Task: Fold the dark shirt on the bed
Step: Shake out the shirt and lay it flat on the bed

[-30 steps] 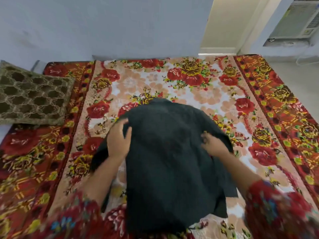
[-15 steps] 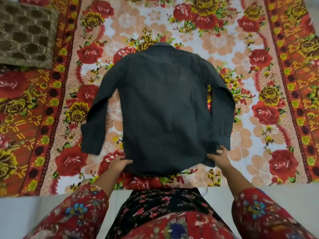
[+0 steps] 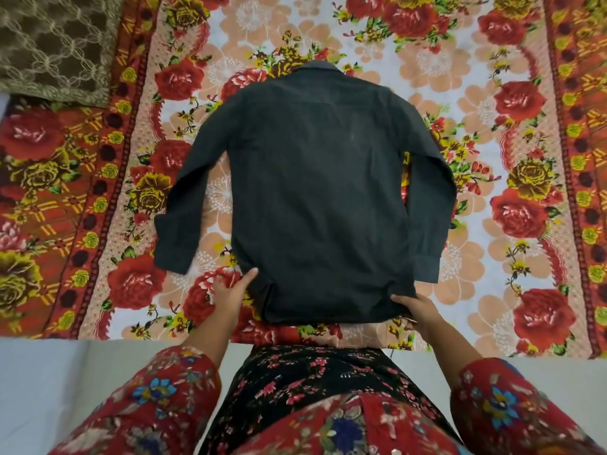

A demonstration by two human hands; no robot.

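Note:
The dark shirt lies spread flat, back side up, on the bed's floral blanket, collar at the far end and hem toward me. Both long sleeves hang down along its sides. My left hand rests at the hem's left corner, thumb on the cloth and fingers apart on the blanket. My right hand pinches the hem's right corner, its fingers tucked under the fabric.
A brown patterned pillow lies at the far left corner of the bed. The blanket's near edge runs just below the hem, with pale floor beneath it. My floral-sleeved arms and dark floral dress fill the bottom of the view.
A second ago the shirt was held up over the bed; it now lies flat. Both hands slid from the shoulders down to the hem corners. My view tilted downward.

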